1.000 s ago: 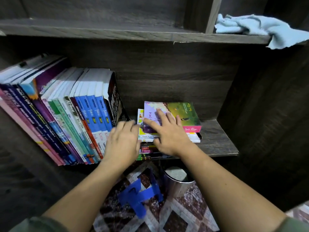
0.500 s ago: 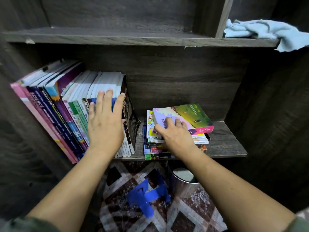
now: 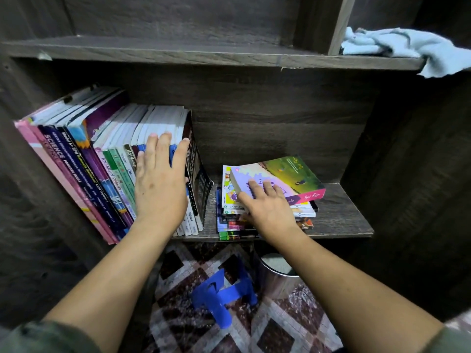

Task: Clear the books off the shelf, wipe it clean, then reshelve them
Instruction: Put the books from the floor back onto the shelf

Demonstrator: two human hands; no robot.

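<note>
**Books on the shelf: position relative to both hands**

The shelf (image 3: 341,212) carries two groups of books. The row of books (image 3: 102,159) occupies the left end, spines facing the front edge. Their long axes run up and down but tilt toward the left wall. The stack of books (image 3: 229,225) lies flat near the middle of the shelf, long axes running roughly along the front edge. A narrow gap separates row and stack.

Each group lies directly ahead of one hand. The left hand (image 3: 161,189) is nearer the row; the right hand (image 3: 270,207) is nearer the stack.

Left hand: released, palm flat against the spines at the right end of the row. The fingers are straight and point toward the back wall, and the thumb is spread against the outermost black book (image 3: 198,174).

Right hand: released, fingers flat on the cover of the top book (image 3: 288,174), which sits askew on the stack. The thumb is hidden, so a grip cannot be confirmed.

A cloth (image 3: 407,47) lies at the right end of the upper shelf (image 3: 178,52), above and well apart from both hands.

Judgement: clearing is not yet done.
</note>
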